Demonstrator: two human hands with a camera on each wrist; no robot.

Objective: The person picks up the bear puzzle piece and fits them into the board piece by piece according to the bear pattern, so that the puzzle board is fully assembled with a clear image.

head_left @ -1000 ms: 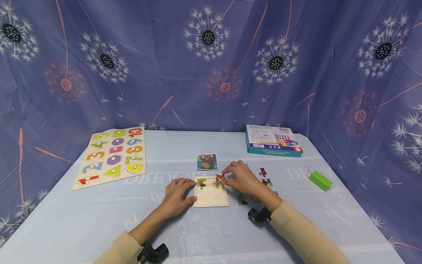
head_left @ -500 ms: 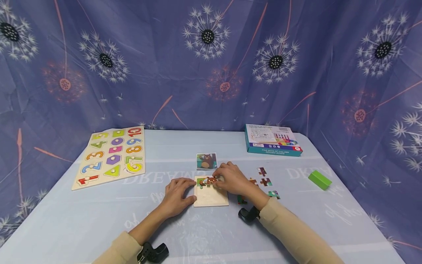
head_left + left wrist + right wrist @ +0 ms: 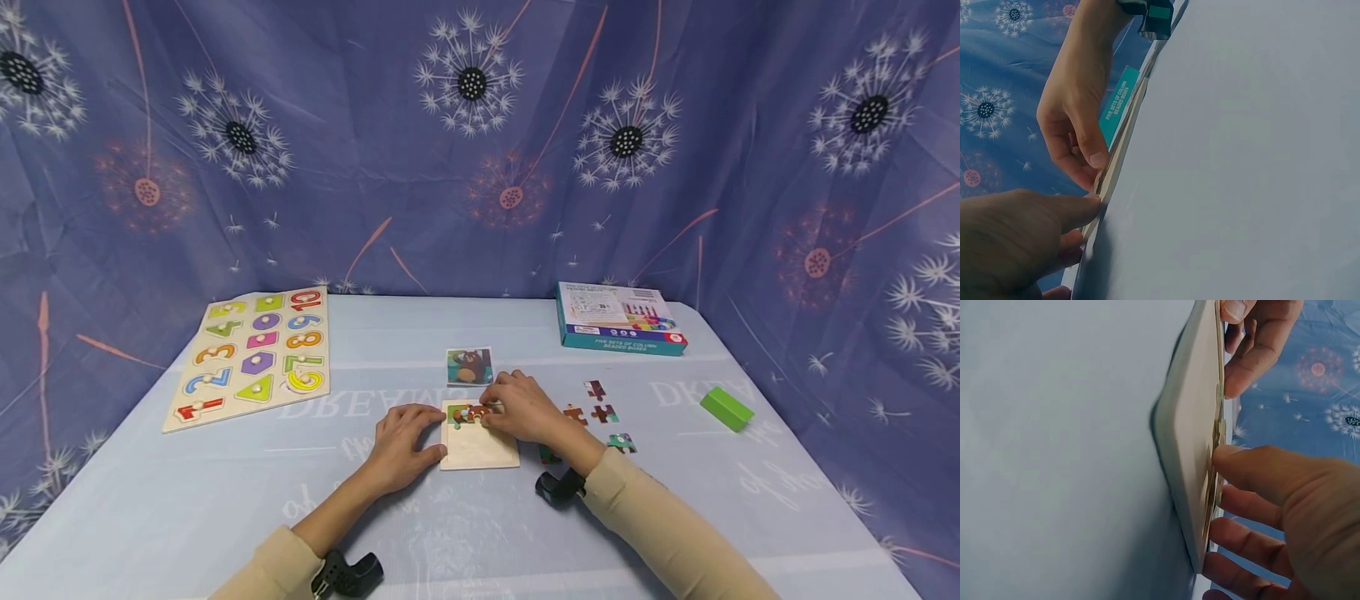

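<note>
In the head view my left hand (image 3: pixel 405 442) holds the left edge of a square wooden puzzle board (image 3: pixel 480 452), index finger near its upper corner and thumb lower down. My right hand (image 3: pixel 522 410) pinches a brown jigsaw piece with a bear's face (image 3: pixel 477 413) at the board's top row. Beside that piece, a green-and-brown jigsaw piece (image 3: pixel 455 412) lies in the upper left corner. The right fingers hide the board's upper right corner. In the right wrist view, the right thumb (image 3: pixel 1241 464) presses at the pieces along the board's top surface.
Several loose jigsaw pieces (image 3: pixel 603 414) lie right of the board, some partly behind the right forearm. A bear picture card (image 3: pixel 470 367) lies just beyond it. A number-and-shape board (image 3: pixel 281 393) sits far left, a boxed game (image 3: pixel 622 321) back right, a green block (image 3: pixel 727 409) right.
My right hand has moved left and down over the board, bringing the bear-face piece beside the corner piece. The left hand has stayed on the board's edge.
</note>
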